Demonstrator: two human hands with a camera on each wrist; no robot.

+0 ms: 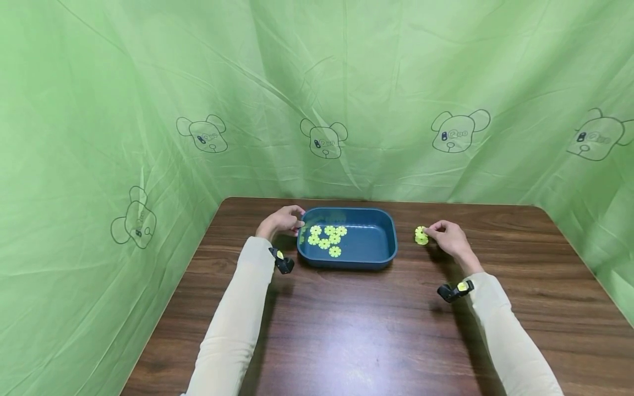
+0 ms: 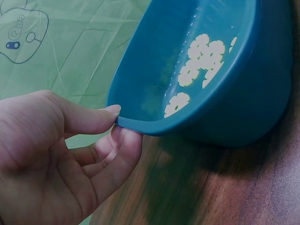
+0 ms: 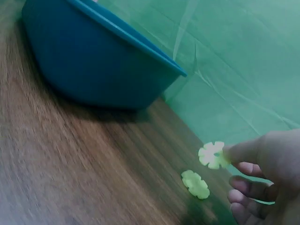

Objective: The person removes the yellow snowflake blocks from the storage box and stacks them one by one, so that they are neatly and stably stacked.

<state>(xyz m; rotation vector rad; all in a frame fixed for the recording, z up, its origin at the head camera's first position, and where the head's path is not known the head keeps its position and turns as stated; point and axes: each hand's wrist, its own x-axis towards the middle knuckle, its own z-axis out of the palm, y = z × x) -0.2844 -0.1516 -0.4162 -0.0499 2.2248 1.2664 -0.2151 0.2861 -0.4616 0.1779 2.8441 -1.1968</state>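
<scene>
A dark blue rectangular basin stands on the table with several yellow flower-shaped pieces lying on its floor, mostly toward the left. My left hand pinches the basin's left rim, thumb on top and fingers beneath, as the left wrist view shows. To the right of the basin, my right hand pinches a yellow flower-shaped piece by its edge between thumb and finger. Below that piece, a second yellow flower-shaped piece lies on the wood, apart from the held one.
The brown wooden table reaches back to a green curtain printed with bear faces, which also hangs at both sides. Each wrist carries a small black camera, one on the left and one on the right.
</scene>
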